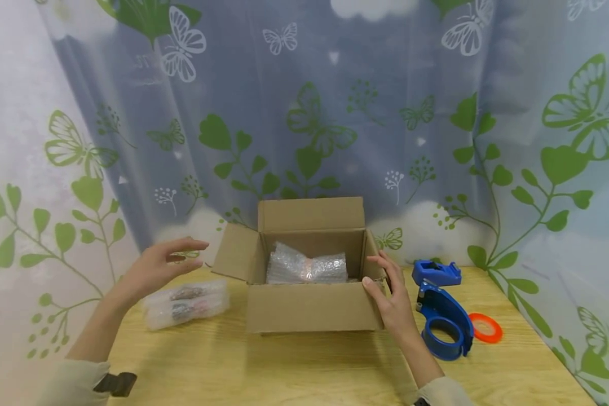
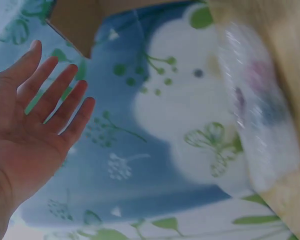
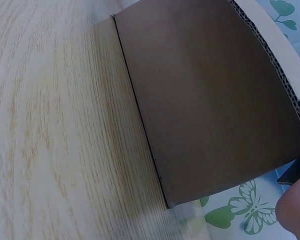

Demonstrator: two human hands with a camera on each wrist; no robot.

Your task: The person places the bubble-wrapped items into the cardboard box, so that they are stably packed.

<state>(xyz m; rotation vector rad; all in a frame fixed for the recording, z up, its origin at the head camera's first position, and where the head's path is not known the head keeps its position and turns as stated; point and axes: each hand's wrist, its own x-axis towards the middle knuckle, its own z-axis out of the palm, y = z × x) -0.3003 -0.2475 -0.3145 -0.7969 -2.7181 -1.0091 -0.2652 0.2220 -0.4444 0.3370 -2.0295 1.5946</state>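
An open cardboard box (image 1: 312,309) stands on the table with its flaps folded outward. Inside it lies a bubble-wrapped bundle (image 1: 330,268) with a pinkish band round its middle. My right hand (image 1: 395,301) holds the box's right front corner, thumb at the front edge and fingers over the right side. In the right wrist view the box's brown side (image 3: 210,100) fills much of the picture, and only a fingertip shows. My left hand (image 1: 154,268) hovers empty, fingers spread, left of the box. Below it lie bubble-wrapped items (image 1: 203,307), their contents blurred.
Right of the box are a small blue tape dispenser (image 1: 438,274), a larger blue hand-held tape dispenser (image 1: 449,307) and an orange-red ring (image 1: 496,332). A patterned curtain (image 1: 325,67) hangs close behind the wooden table (image 1: 304,372).
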